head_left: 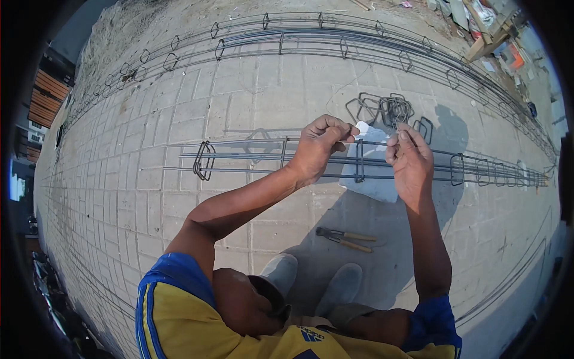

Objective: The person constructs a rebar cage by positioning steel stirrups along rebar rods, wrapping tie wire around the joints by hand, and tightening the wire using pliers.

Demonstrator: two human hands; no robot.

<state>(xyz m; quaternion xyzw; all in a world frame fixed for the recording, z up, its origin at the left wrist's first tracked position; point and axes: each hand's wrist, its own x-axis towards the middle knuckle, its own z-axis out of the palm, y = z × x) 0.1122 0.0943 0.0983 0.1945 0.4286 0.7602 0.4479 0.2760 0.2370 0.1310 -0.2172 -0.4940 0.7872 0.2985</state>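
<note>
Both hands are raised above a long rebar cage [257, 157], made of thin steel bars with square stirrups around them. My left hand [323, 146] has thumb and fingers pinched together beside an upright stirrup [359, 161]. To the right of that stirrup, my right hand [411, 158] is closed too, its fingertips turned towards the left one. Anything thin held in the fingertips, such as wire, is too fine to make out. Beneath the cage, between the hands, lies a pale sheet [371, 188]. A loose stirrup bunch [209, 160] hangs at the cage's left end.
Pincers [347, 238] with tan handles lie on the paving [239, 227] before my shoes [344, 284]. Beyond the cage sits a pile of loose stirrups [391, 109]. Longer rebar cages [281, 45] stretch across the far side, with timber [487, 45] at the far right.
</note>
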